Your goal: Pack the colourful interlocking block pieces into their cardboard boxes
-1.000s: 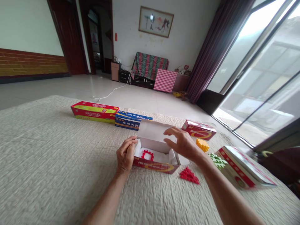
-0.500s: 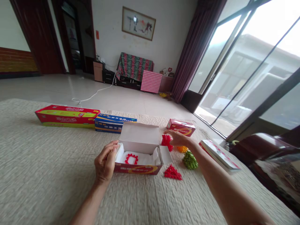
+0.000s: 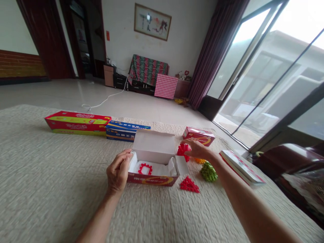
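Note:
My left hand (image 3: pixel 118 170) is closed on the left end of an open red cardboard box (image 3: pixel 152 180), its fingers over the edge. White padding (image 3: pixel 162 169) lines the box, and a red square toy frame (image 3: pixel 145 169) with notched edges lies on it. Just beyond the box's right end, the thumb and fingers of my right hand (image 3: pixel 196 149) are around a red knobbly toy piece (image 3: pixel 182 153), partly hiding it. Close by on the quilted cover are a red triangular toy piece (image 3: pixel 189 185), a green knobbly piece (image 3: pixel 209 172) and an orange piece (image 3: pixel 200 161) half covered by my wrist.
A long red and yellow-green box (image 3: pixel 78 123) and a blue box (image 3: pixel 124 131) stand at the back left. Behind my right hand is a small red box (image 3: pixel 198 135). A book or flat white box (image 3: pixel 241 167) lies right of my forearm. The box lid (image 3: pixel 154 141) stands up.
The view has shifted slightly, so everything sits a little further right. My right hand has closed in around the red knobbly piece. My left hand stays on the box.

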{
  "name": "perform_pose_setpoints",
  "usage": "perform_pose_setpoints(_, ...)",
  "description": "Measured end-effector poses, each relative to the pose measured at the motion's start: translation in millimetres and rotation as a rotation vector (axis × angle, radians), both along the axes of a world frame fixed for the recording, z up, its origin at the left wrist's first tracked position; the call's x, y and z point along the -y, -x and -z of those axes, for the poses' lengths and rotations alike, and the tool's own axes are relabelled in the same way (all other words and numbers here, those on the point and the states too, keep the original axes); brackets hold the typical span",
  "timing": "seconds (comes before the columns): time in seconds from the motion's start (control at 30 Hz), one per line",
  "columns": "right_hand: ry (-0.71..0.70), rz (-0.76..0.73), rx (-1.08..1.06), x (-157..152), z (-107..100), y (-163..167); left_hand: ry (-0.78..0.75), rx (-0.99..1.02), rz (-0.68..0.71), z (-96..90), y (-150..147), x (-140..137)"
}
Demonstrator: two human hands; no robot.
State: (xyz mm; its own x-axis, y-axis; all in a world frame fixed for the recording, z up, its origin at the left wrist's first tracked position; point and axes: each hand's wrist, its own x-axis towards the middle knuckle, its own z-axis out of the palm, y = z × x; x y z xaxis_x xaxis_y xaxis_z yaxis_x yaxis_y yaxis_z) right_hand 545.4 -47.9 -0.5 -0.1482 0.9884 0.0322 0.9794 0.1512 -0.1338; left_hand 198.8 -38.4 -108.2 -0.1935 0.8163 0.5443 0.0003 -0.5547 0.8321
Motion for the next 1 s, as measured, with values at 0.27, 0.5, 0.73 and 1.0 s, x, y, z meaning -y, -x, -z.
perform_pose_setpoints(0.27, -0.217, -0.189, -0.235, 26.3, -40.7, 68.0, -0.037, -0.019, -0.008, -0.8, -1.4, -0.4)
perform_pose_setpoints(0.5, -0.029, -0.379, -0.178, 25.4, -17.5, 158.6, -0.024, -0.050, -0.017, -1.8, -0.7, 0.2)
perform_pose_setpoints(0.73, -0.025, -0.289, -0.195, 27.4, -3.1, 163.0, -0.022, -0.076, -0.026, -2.9, -0.1, 0.9)
perform_pose_setpoints(1.0, 0.184, -0.152, -0.011, 28.7, -5.0, 160.0, -0.012, -0.066, -0.025, -3.0, -0.9, 1.4)
